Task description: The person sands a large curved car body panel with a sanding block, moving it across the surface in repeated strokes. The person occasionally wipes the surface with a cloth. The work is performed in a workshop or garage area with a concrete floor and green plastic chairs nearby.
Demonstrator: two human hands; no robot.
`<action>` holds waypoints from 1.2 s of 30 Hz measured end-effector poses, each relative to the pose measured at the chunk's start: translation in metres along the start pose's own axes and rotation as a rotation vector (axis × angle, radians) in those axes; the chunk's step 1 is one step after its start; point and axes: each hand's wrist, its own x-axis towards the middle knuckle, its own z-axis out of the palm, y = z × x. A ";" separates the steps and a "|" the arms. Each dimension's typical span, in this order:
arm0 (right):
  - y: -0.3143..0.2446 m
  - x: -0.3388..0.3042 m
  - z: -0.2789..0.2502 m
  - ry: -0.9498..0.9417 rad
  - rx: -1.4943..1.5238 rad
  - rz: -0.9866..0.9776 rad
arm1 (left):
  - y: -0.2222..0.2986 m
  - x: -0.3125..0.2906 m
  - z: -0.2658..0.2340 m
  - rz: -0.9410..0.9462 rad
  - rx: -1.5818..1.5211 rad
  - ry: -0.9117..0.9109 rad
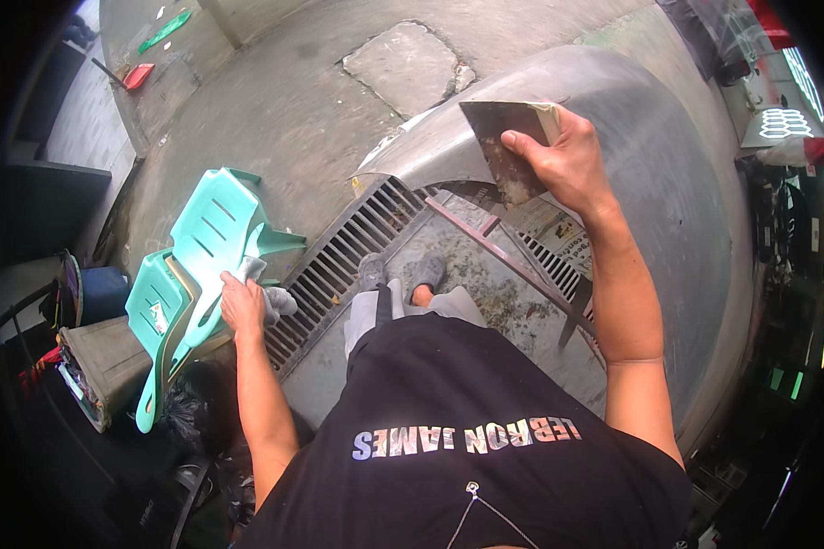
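My right hand (568,160) pinches a dark, roughly rectangular flat sheet (508,146), thumb on its face and fingers behind. Pale blotches mark the sheet's lower end, and a pale edge shows by the fingers; its exact kind is unclear. It is in front of a large, curved grey panel (650,174), like a car body part; I cannot tell whether they touch. To the left, my left hand (241,306) is closed on a crumpled grey-white cloth (277,303), beside turquoise plastic chairs (212,220) that look stacked.
A slatted grate (343,252) runs beside my feet, and a reddish-brown bar (494,247) crosses under the panel. At left stand a brownish bin (110,366) and black plastic bags (197,403). A red dustpan (138,76) lies on the far floor. Cluttered shelving (783,229) lines the right.
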 end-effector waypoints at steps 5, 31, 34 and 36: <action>0.008 -0.003 0.013 -0.081 -0.217 -0.112 | 0.003 0.001 0.001 -0.014 0.003 0.002; 0.010 -0.003 0.034 -0.141 -0.187 -0.028 | 0.008 0.004 0.001 -0.042 0.014 -0.012; -0.013 -0.023 0.040 -0.133 -0.055 -0.081 | 0.000 0.004 0.004 -0.025 0.002 0.002; 0.005 -0.030 0.018 0.078 0.051 -0.023 | -0.009 0.004 0.011 -0.018 0.028 0.003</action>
